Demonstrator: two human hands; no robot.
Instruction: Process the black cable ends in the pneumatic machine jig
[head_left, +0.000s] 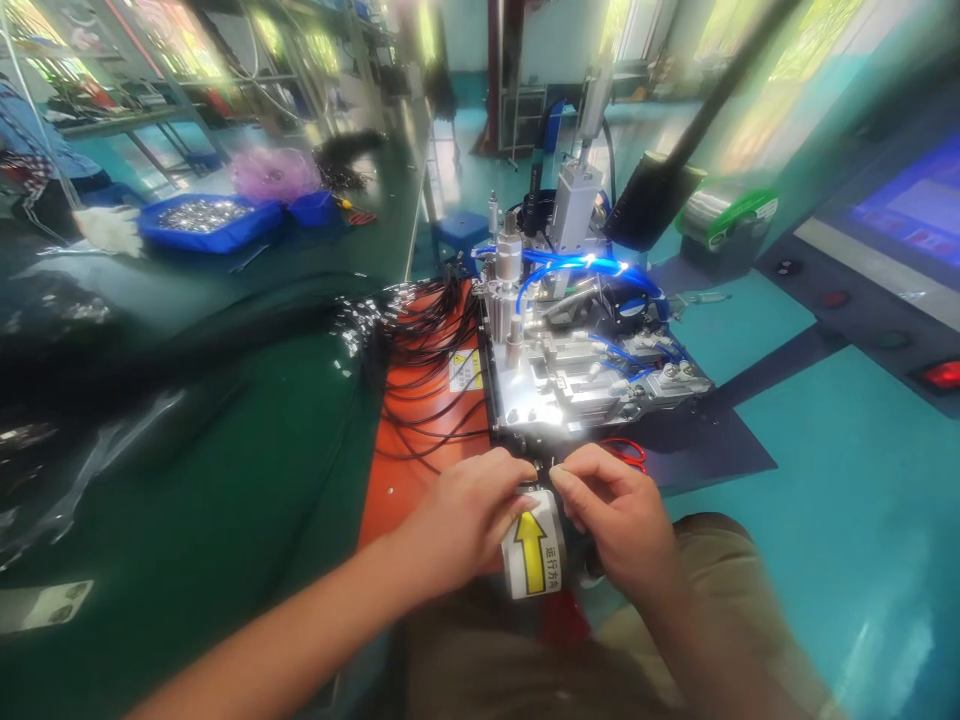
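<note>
My left hand (480,510) is closed at the near edge of the machine (577,370), its fingertips beside a white label (534,545) with a yellow arrow. Just right of it, my right hand (619,510) pinches with thumb and forefinger; whatever lies between the fingertips of either hand is too small to make out. The fingertips of both hands are close together. Metal blocks and blue air tubes make up the machine. Black cables (431,350) lie over the orange plate (401,480) at its left.
A green table surface (247,480) with a dark bundle extends left. Blue trays (202,240) of small metal parts stand farther back, near a person's white glove (109,230). A control panel (885,290) and a wire spool (724,220) are at right.
</note>
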